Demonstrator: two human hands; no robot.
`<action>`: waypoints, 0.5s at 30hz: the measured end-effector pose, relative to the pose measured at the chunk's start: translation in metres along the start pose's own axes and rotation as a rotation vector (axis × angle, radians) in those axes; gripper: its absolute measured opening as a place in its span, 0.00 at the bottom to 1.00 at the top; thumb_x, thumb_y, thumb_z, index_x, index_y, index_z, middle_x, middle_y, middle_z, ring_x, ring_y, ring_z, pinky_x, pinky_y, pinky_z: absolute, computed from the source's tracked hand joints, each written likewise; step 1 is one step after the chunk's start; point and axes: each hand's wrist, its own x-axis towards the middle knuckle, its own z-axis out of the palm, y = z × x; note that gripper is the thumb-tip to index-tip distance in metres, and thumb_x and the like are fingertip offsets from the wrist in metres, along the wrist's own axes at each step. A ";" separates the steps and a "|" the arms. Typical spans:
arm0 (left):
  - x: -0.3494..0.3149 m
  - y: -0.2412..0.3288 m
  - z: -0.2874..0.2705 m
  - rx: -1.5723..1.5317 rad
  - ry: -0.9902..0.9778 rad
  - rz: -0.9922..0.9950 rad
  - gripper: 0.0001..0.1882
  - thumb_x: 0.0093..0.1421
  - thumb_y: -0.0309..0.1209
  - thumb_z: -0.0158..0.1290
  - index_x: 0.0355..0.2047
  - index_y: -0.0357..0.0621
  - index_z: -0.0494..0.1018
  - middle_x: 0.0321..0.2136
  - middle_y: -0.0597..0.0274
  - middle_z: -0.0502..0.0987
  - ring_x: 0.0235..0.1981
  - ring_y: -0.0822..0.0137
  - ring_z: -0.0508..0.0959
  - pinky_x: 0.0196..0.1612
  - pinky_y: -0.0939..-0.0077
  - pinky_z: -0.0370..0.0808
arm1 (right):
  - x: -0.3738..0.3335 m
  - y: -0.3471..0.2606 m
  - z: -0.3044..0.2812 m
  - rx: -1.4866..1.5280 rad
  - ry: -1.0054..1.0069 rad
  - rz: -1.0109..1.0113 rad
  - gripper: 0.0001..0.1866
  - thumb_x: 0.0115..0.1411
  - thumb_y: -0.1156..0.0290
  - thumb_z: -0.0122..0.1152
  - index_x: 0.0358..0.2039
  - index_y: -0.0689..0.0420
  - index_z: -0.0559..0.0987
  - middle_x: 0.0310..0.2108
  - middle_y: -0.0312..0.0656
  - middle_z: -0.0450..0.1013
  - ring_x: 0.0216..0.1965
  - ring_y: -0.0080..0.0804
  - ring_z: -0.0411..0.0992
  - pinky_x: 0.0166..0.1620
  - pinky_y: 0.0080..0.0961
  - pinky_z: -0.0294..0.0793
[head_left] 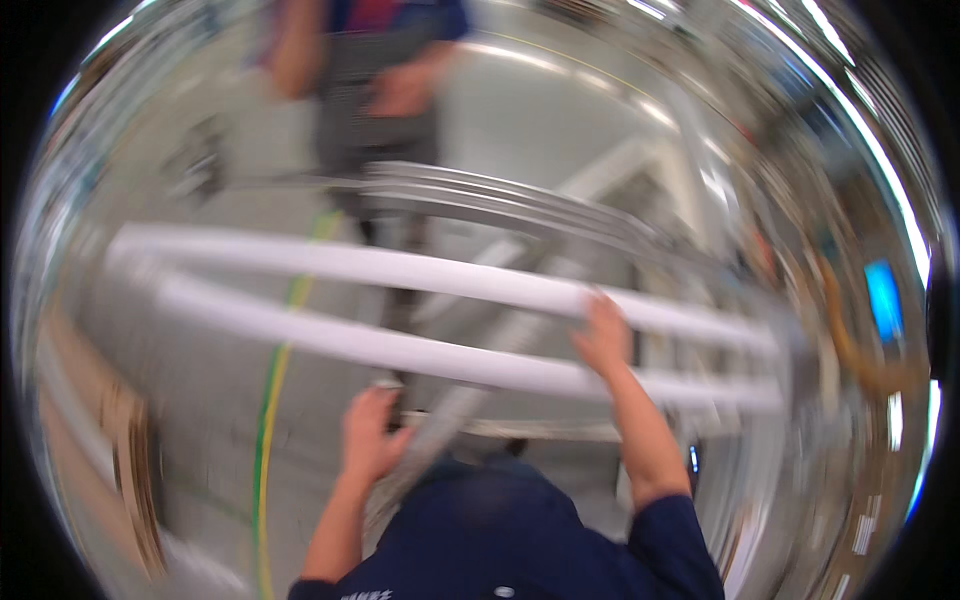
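Two long white bars, a far bar (440, 272) and a near bar (430, 357), cross in front of me side by side. My right hand (605, 335) reaches over the near bar, its fingers stretched onto the far one. Closer to my body is my left hand (370, 435), apart from the white bars; its thumb stands away from the blurred fingers and I see nothing held. Beside it runs a slanting grey metal bar (455, 415). Motion blur hides the fine detail of both hands.
Beyond the white bars lie several thin grey metal profiles (500, 195). A person (385, 90) stands across from me. Brown cardboard (135, 470) is at the lower left, near a green and yellow floor line (268, 430). A curved yellow-brown hose (850, 350) hangs at the right.
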 end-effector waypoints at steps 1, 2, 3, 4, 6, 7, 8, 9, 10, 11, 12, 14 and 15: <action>0.000 0.002 0.011 0.014 0.042 0.052 0.39 0.51 0.34 0.68 0.64 0.43 0.69 0.65 0.45 0.70 0.67 0.43 0.67 0.70 0.49 0.61 | 0.002 0.010 0.005 -0.020 0.019 0.082 0.41 0.53 0.61 0.70 0.68 0.56 0.70 0.69 0.52 0.65 0.72 0.52 0.59 0.73 0.48 0.58; 0.004 0.011 0.014 0.033 0.019 0.083 0.39 0.51 0.33 0.68 0.64 0.43 0.69 0.65 0.44 0.69 0.67 0.42 0.66 0.70 0.49 0.61 | 0.011 0.006 -0.001 -0.073 0.010 0.113 0.44 0.52 0.59 0.72 0.69 0.57 0.68 0.69 0.55 0.64 0.72 0.52 0.60 0.73 0.47 0.59; 0.009 0.022 0.015 0.067 0.006 0.103 0.39 0.51 0.32 0.68 0.64 0.42 0.69 0.65 0.42 0.68 0.67 0.41 0.66 0.70 0.49 0.62 | 0.010 0.016 -0.005 -0.022 0.030 0.112 0.44 0.53 0.59 0.70 0.69 0.56 0.68 0.70 0.54 0.63 0.72 0.53 0.60 0.73 0.47 0.58; 0.012 0.028 0.024 0.108 -0.056 0.149 0.40 0.52 0.32 0.68 0.65 0.42 0.67 0.67 0.42 0.66 0.68 0.40 0.65 0.71 0.49 0.60 | -0.007 0.031 0.008 -0.107 0.058 0.150 0.44 0.54 0.59 0.70 0.70 0.55 0.66 0.72 0.53 0.60 0.72 0.55 0.58 0.73 0.49 0.57; 0.019 0.056 0.038 0.184 -0.146 0.203 0.41 0.53 0.31 0.67 0.68 0.43 0.65 0.69 0.44 0.64 0.70 0.43 0.62 0.73 0.52 0.58 | -0.029 0.038 -0.001 -0.075 0.019 0.269 0.45 0.56 0.56 0.70 0.71 0.55 0.65 0.73 0.52 0.58 0.72 0.57 0.57 0.73 0.50 0.56; 0.023 0.071 0.045 0.196 -0.168 0.245 0.42 0.53 0.31 0.67 0.68 0.43 0.65 0.69 0.44 0.64 0.70 0.43 0.62 0.73 0.52 0.58 | -0.043 0.046 -0.003 -0.038 0.021 0.302 0.45 0.56 0.55 0.69 0.71 0.55 0.65 0.73 0.52 0.57 0.73 0.57 0.56 0.73 0.50 0.56; 0.026 0.086 0.054 0.204 -0.185 0.277 0.42 0.54 0.30 0.67 0.68 0.43 0.64 0.69 0.44 0.64 0.70 0.43 0.62 0.73 0.52 0.58 | -0.056 0.055 -0.003 -0.003 0.021 0.324 0.45 0.56 0.54 0.69 0.72 0.55 0.65 0.74 0.52 0.57 0.73 0.58 0.56 0.72 0.51 0.55; 0.029 0.101 0.065 0.211 -0.200 0.308 0.42 0.54 0.30 0.67 0.69 0.43 0.64 0.69 0.43 0.64 0.70 0.42 0.62 0.72 0.52 0.58 | -0.072 0.068 -0.005 0.032 0.023 0.342 0.45 0.57 0.53 0.69 0.72 0.55 0.65 0.74 0.53 0.57 0.73 0.58 0.55 0.72 0.51 0.55; 0.032 0.114 0.077 0.224 -0.209 0.318 0.42 0.54 0.30 0.67 0.69 0.43 0.64 0.69 0.43 0.64 0.70 0.42 0.62 0.72 0.52 0.59 | -0.091 0.080 -0.006 0.062 0.042 0.373 0.44 0.58 0.53 0.69 0.72 0.55 0.65 0.74 0.53 0.57 0.73 0.58 0.55 0.72 0.51 0.55; 0.032 0.128 0.091 0.229 -0.211 0.320 0.42 0.54 0.30 0.66 0.69 0.43 0.64 0.69 0.43 0.64 0.70 0.42 0.63 0.72 0.52 0.59 | -0.107 0.091 -0.008 0.087 0.058 0.393 0.44 0.58 0.52 0.68 0.71 0.55 0.65 0.73 0.53 0.57 0.73 0.58 0.55 0.73 0.51 0.55; 0.034 0.142 0.106 0.235 -0.212 0.322 0.42 0.54 0.29 0.66 0.69 0.43 0.63 0.69 0.43 0.64 0.70 0.42 0.63 0.72 0.52 0.59 | -0.125 0.105 -0.011 0.111 0.076 0.411 0.44 0.59 0.51 0.68 0.71 0.55 0.65 0.73 0.53 0.57 0.73 0.58 0.54 0.73 0.51 0.54; 0.038 0.167 0.142 0.265 -0.241 0.356 0.45 0.52 0.30 0.68 0.70 0.43 0.62 0.69 0.43 0.63 0.70 0.41 0.62 0.72 0.51 0.58 | -0.166 0.136 -0.019 0.127 0.168 0.460 0.40 0.60 0.49 0.66 0.68 0.57 0.69 0.71 0.54 0.60 0.73 0.58 0.54 0.73 0.51 0.54; 0.040 0.180 0.162 0.280 -0.253 0.374 0.46 0.51 0.31 0.68 0.70 0.43 0.61 0.70 0.43 0.62 0.70 0.41 0.62 0.72 0.50 0.58 | -0.186 0.153 -0.023 0.151 0.208 0.482 0.39 0.60 0.49 0.65 0.67 0.57 0.70 0.71 0.54 0.61 0.72 0.58 0.55 0.73 0.51 0.53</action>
